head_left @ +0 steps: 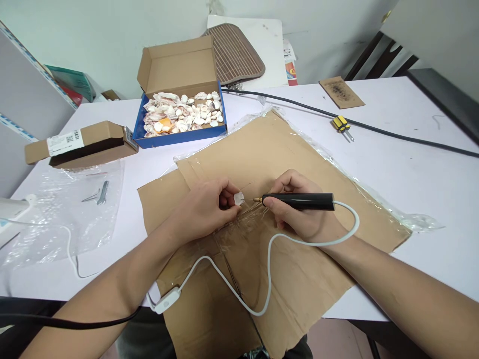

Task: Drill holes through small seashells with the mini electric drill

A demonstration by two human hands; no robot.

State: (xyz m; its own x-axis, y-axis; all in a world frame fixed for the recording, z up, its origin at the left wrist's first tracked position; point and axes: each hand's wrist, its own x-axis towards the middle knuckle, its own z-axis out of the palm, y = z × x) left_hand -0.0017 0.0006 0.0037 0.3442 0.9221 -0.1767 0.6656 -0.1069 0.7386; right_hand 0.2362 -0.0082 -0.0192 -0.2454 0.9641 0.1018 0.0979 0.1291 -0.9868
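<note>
Between the thumb and fingers of my left hand (215,204) a small white shell (238,199) is pinched, its face turned toward the right. My right hand (295,207) grips a black pen-shaped mini drill (299,201) with a brass-coloured chuck. Its thin bit points left at the shell; whether the tip touches it I cannot tell. From the drill's rear end a white cable (270,259) loops over the cardboard sheet (239,144) to an inline switch (168,300). Both hands are low over the cardboard.
Behind the cardboard stands an open blue-edged box (183,134) of shells. A narrow carton (93,144) and a plastic bag (75,219) with a small wrench (103,193) lie left. On the right are a black cable (299,103), a yellow-black screwdriver (340,123) and a stained cardboard piece (341,92).
</note>
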